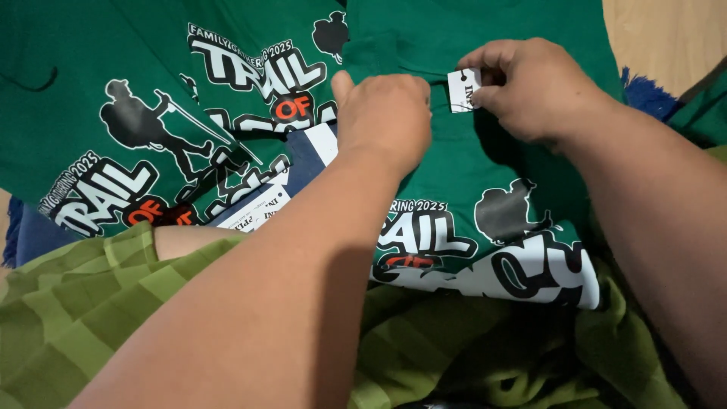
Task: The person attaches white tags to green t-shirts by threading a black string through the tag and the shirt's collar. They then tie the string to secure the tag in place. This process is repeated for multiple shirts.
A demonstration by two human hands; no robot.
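Right hand (541, 91) fingers pinch a small white paper tag (463, 89) on a green printed cotton T-shirt (485, 182); left hand (382, 117) presses it, fingers together

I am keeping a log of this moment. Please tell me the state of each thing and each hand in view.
Right hand: fingers pinch the tag.
Left hand: pressed flat on the green shirt.
Small white tag: held at the shirt collar.
Green shirt: lying flat, print side up.
Other green shirts: spread flat, overlapping.

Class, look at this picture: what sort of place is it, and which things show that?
Probably a home floor used for sorting or tagging printed clothing: green printed T-shirts lie spread out, the right hand pinches a small white tag, and wood flooring shows.
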